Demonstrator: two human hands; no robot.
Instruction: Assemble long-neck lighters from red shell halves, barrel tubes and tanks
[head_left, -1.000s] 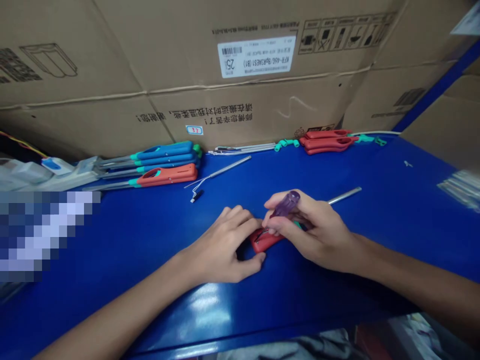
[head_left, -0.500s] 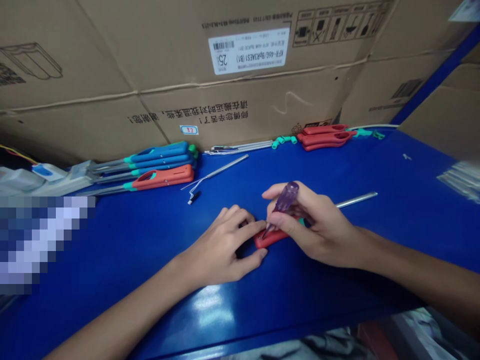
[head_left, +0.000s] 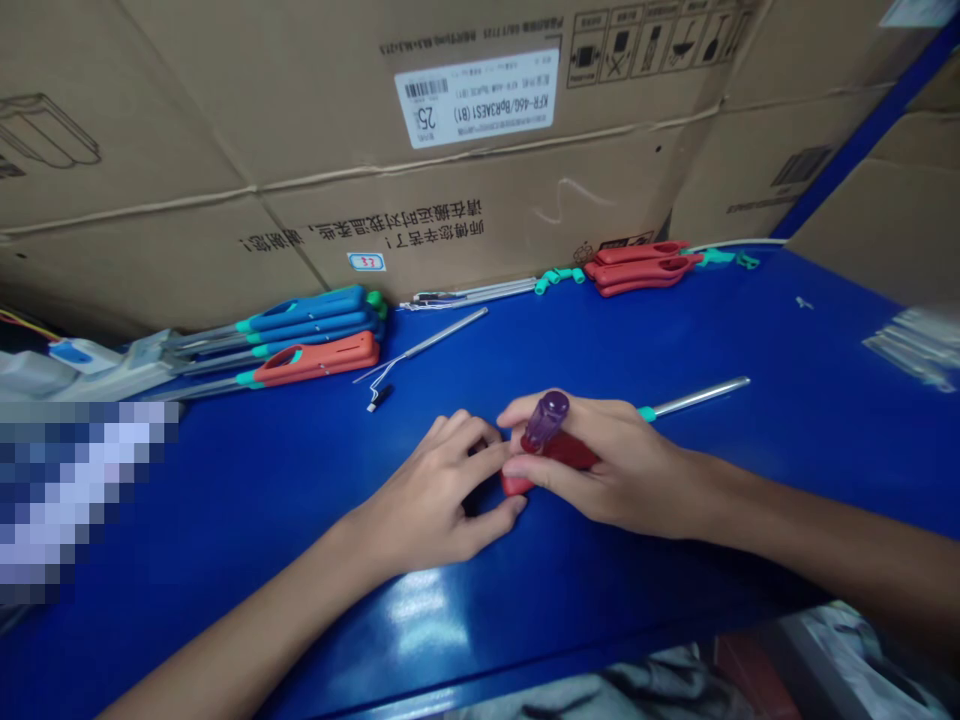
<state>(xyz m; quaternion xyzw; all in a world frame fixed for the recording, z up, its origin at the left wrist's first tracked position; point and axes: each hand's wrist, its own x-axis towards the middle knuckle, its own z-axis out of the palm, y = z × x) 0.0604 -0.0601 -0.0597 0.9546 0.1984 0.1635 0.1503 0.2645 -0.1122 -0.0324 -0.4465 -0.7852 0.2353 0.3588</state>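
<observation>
A red long-nosed lighter (head_left: 516, 484) lies on the blue table, partly hidden under my hands. Its teal collar and metal tube (head_left: 701, 397) stick out to the right beyond my knuckles. My left hand (head_left: 454, 485) grips the lighter's near-left end between thumb and fingers. My right hand (head_left: 600, 455) is closed round a screwdriver with a see-through purple handle (head_left: 549, 415). The screwdriver stands nearly upright over the lighter's end; its tip is hidden behind my fingers.
Blue lighters (head_left: 322, 312) and a red lighter (head_left: 322, 360) lie back left beside a power strip (head_left: 142, 365). Behind are a loose metal tube with wires (head_left: 446, 333), teal collars (head_left: 559, 277) and red lighter shells (head_left: 641, 268). A cardboard wall (head_left: 315, 90) bounds the back.
My right hand and the screwdriver have shifted slightly left, and the handle is now more upright, its end facing me. The screwdriver's tip has become hidden. My left hand keeps its hold.
</observation>
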